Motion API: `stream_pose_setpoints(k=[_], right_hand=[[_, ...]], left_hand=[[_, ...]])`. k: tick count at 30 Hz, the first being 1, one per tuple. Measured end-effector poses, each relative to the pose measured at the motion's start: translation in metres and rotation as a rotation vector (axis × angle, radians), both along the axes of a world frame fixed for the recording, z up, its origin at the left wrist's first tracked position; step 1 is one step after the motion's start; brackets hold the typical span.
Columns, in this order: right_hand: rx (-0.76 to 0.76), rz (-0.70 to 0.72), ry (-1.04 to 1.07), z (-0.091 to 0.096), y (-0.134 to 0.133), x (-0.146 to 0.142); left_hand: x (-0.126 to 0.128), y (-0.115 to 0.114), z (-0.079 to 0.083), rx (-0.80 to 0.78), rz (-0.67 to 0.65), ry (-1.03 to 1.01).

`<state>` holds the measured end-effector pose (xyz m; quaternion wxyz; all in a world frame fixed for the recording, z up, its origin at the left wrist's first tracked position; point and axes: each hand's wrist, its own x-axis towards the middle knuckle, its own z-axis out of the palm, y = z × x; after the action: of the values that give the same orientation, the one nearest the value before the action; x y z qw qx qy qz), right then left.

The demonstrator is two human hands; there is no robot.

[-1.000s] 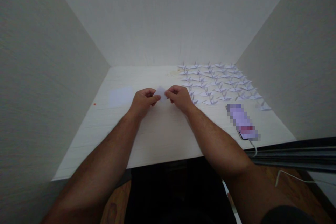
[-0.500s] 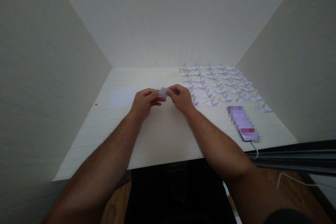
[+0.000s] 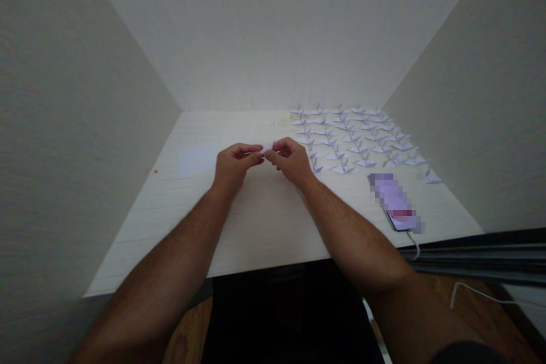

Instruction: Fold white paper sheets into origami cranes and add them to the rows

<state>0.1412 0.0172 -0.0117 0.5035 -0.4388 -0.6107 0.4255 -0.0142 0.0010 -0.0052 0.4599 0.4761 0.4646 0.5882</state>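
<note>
Both my hands meet above the middle of the white table (image 3: 256, 222). My left hand (image 3: 232, 164) and my right hand (image 3: 290, 159) each pinch a small folded piece of white paper (image 3: 268, 147), of which only a sliver shows between the fingertips. Several folded paper cranes (image 3: 354, 139) lie in rows just to the right of my right hand. A flat white sheet of paper (image 3: 197, 159) lies on the table to the left of my left hand.
A phone (image 3: 394, 202) lies on the table's right side with a white cable (image 3: 469, 290) running off the front edge. Plain walls close in the table on the left, back and right. A tiny red speck (image 3: 156, 170) sits near the left wall.
The paper piece has been folded smaller between my fingertips; it showed as a wider flat shape a second ago. My hands have drawn closer together.
</note>
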Motion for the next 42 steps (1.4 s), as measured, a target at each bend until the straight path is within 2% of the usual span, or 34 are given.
stream_pose_setpoints(k=[4, 8, 13, 16, 24, 29, 33, 38, 42], right_hand=[[-0.016, 0.002, 0.048, 0.0002, 0.0005, -0.0011], [-0.028, 0.066, 0.105, 0.0036, -0.0014, -0.001], [-0.05, 0.066, 0.069, 0.0041, -0.0014, -0.0007], [-0.038, 0.064, 0.055, 0.0016, -0.0002, -0.0005], [0.108, -0.048, 0.016, -0.0022, 0.0007, -0.0006], [0.119, -0.024, -0.029, 0.0, -0.0021, -0.0004], [0.135, -0.06, -0.058, 0.0027, -0.0044, -0.0003], [0.138, -0.077, -0.078, 0.0013, -0.0033, -0.0006], [0.138, -0.066, -0.083, 0.0001, -0.0027, -0.0004]], left_hand=[[0.0005, -0.0016, 0.0012, 0.018, 0.02, 0.046], [0.0012, -0.0012, 0.0002, 0.023, 0.022, -0.006], [-0.0014, 0.0025, -0.0025, 0.053, 0.064, -0.049], [-0.0043, 0.0052, -0.0043, 0.01, 0.037, -0.047], [-0.0038, 0.0018, -0.0034, -0.054, -0.12, 0.199], [-0.0028, -0.0007, -0.0015, -0.028, -0.096, 0.276], [-0.0032, -0.0005, -0.0007, -0.022, -0.101, 0.31], [-0.0036, 0.0015, -0.0009, -0.008, -0.021, 0.219], [-0.0024, 0.001, -0.0011, -0.019, -0.057, 0.175]])
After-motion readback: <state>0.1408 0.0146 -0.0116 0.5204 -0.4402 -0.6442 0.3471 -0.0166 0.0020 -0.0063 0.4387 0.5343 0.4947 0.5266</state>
